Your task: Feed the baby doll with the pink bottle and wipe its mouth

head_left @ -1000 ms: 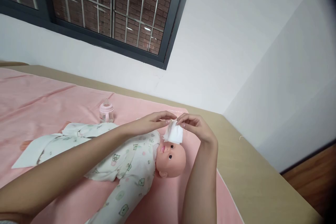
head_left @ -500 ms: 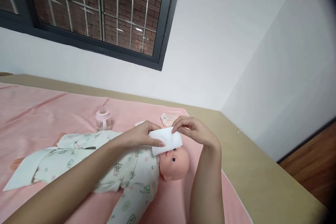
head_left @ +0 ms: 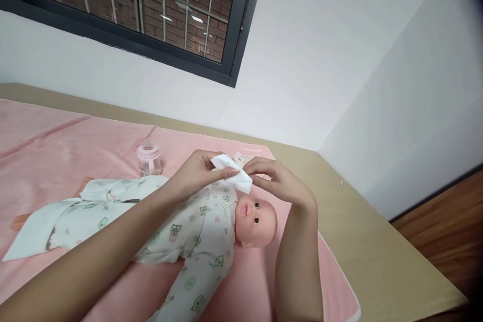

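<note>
Between my two hands is a folded white tissue (head_left: 231, 171), held above a baby doll (head_left: 260, 229). My left hand (head_left: 198, 173) pinches its left side, thumb on top. At the tissue's right edge, my right hand (head_left: 273, 178) grips with thumb and fingers pressed together. The doll lies on its back with its head to the right, wearing white clothes (head_left: 204, 221) printed with small green animals. Its face is uncovered just below the tissue. My left forearm hides part of the doll's body.
A pink blanket (head_left: 75, 136) covers much of the wooden surface (head_left: 347, 231). A baby bottle (head_left: 149, 158) with a pink collar stands beyond the doll. A small packet (head_left: 245, 157) lies behind my right hand. A white wall and barred window (head_left: 181, 10) rise at the back.
The tissue has moved up and away from the doll's face, and is now folded narrower. Both hands have moved up with it, and the doll's mouth and eyes now show.
</note>
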Tool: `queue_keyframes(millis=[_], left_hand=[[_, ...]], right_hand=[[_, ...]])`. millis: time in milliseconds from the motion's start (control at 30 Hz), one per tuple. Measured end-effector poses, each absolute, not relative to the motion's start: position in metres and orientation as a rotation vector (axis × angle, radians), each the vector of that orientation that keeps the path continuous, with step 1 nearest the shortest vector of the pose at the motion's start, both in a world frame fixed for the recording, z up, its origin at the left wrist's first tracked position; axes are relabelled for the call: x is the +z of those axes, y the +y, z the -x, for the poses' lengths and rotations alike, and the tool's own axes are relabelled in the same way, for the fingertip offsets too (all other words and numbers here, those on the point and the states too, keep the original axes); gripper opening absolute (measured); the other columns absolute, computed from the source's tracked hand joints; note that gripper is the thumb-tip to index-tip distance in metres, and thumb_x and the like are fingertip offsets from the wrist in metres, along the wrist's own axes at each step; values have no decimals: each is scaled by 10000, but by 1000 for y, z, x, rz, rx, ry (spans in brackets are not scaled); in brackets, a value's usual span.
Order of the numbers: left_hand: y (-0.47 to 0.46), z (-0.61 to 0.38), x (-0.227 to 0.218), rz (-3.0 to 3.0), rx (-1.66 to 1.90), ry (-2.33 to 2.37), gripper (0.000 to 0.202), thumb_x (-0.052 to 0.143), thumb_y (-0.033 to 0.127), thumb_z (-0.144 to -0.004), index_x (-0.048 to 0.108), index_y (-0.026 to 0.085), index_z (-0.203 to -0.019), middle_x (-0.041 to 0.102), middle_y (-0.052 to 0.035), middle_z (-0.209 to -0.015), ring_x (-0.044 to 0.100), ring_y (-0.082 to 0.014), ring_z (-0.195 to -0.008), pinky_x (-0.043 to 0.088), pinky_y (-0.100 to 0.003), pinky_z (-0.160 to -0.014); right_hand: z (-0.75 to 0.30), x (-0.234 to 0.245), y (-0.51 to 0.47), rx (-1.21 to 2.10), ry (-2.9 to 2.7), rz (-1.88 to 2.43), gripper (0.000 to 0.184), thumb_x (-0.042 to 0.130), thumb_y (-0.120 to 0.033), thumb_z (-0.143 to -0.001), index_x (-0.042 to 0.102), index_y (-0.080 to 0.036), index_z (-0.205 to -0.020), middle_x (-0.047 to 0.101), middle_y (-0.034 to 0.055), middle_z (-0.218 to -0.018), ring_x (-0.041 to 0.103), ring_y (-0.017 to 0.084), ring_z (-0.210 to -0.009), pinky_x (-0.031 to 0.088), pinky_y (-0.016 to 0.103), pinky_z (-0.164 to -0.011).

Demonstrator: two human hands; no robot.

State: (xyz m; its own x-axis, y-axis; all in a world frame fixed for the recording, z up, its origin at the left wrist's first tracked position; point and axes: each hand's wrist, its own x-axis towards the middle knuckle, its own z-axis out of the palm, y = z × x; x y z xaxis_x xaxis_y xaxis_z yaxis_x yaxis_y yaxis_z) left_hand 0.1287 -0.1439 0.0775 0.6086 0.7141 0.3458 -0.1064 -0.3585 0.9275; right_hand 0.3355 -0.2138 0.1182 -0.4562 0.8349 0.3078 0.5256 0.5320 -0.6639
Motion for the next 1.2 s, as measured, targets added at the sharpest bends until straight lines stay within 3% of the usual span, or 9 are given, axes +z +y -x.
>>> queue_keyframes(millis=[167,300,467,633,900,1200], left_hand=[[-138,-130,70,-1753,744,462,262,706,379,-739,647,133,-807,637,-22,-761,570,-155,-708,438,-224,-616],[-140,-140,59,-1943,536,512,318,676,434,-734,622,121,-756,546,1,-630,489,-119,-558,354,-205,-495],[-153,-148,52,-2155,395,632,270,619,391,-742,546,149,-647,459,36,-553,419,-99,-498,256,-206,-437],[-160,-150,50,-2300,354,755,328,594,392,-736,417,163,-580,381,51,-526,360,-92,-500,203,-231,-437],[-170,-152,52,-2506,406,811,312,557,319,-726,336,167,-567,347,48,-506,327,-98,-498,178,-270,-470],[-174,-157,52,-2578,421,826,301,544,278,-713,304,165,-572,336,40,-510,306,-106,-507,169,-290,-488]], right_hand=[[-365,99,-188,876,-1930,1157,245,569,-362,-842,685,-215,-999,664,59,-1030,603,179,-987,458,338,-904],[-394,49,-141,966,-1661,1272,279,587,-392,-799,688,-175,-942,675,68,-976,613,166,-898,471,334,-873],[-416,-29,-95,590,-1499,1510,206,546,-321,-762,667,-155,-789,673,48,-817,594,152,-723,460,325,-774],[-420,-75,-85,632,-1473,1456,199,530,-318,-754,670,-177,-761,689,48,-813,613,171,-765,468,309,-761],[-427,-94,-75,694,-1330,1374,278,525,-407,-749,656,-166,-796,684,56,-779,622,163,-707,515,314,-728],[-425,-94,-76,718,-1261,1354,245,553,-390,-718,647,-168,-761,684,56,-777,625,165,-716,518,311,-715]])
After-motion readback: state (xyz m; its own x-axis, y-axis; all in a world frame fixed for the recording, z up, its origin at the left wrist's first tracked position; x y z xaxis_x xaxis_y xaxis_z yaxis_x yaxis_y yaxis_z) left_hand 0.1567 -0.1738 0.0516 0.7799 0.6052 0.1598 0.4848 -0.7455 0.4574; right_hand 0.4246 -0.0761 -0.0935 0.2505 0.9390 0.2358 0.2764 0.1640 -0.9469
